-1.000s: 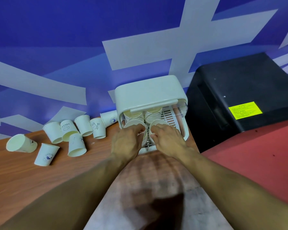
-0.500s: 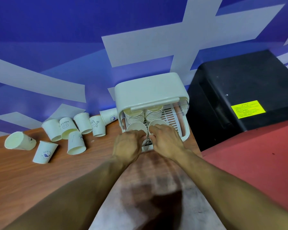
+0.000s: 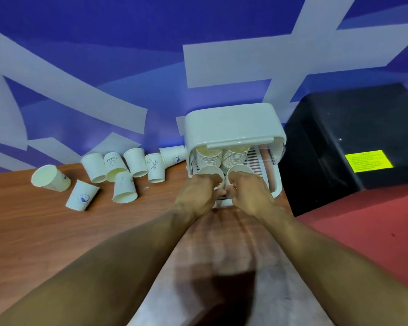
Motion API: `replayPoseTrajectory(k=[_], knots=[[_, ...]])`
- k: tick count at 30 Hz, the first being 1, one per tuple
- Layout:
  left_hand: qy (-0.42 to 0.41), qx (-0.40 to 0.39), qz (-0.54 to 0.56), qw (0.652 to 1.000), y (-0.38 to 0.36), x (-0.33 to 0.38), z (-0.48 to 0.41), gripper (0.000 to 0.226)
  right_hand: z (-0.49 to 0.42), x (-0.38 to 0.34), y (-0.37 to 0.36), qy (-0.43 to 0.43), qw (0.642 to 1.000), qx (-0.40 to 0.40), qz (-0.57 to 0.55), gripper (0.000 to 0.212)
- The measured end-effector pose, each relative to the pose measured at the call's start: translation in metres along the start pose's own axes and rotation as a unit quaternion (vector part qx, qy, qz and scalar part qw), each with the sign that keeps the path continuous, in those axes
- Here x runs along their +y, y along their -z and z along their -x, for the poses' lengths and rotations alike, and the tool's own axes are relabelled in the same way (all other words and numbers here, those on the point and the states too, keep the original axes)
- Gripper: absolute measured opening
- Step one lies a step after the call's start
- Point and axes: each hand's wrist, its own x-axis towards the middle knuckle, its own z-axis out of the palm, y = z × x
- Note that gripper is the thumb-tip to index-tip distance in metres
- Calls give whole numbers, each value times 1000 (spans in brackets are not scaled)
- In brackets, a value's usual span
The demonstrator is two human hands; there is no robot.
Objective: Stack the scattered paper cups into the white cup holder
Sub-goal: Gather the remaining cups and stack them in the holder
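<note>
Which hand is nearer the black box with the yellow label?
Right. The right hand is left of the black box; the left hand is farther left.

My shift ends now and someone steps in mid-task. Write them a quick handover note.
Left hand grips the front left cup; right hand grips the front right cup, both inside the white cup holder.
Done: two stacks stand behind them.
Left: eight loose cups scattered on the wooden table, left of the holder.
</note>
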Motion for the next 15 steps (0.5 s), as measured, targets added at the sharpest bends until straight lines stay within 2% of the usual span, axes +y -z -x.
replayPoseTrajectory(k=[2, 6, 11, 15], knots=[[-9, 39, 36, 999, 7, -4, 11, 27, 1, -4, 0, -6, 1000, -11, 25, 8], [15, 117, 76, 990, 27, -23, 37, 28, 6, -24, 3, -27, 999, 14, 44, 31], [80, 145, 76, 983, 59, -64, 80, 21, 6, -83, 15, 18, 997, 79, 9, 32], [124, 179, 83, 972, 89, -103, 121, 21, 2, -149, 11, 93, 993, 68, -9, 32]])
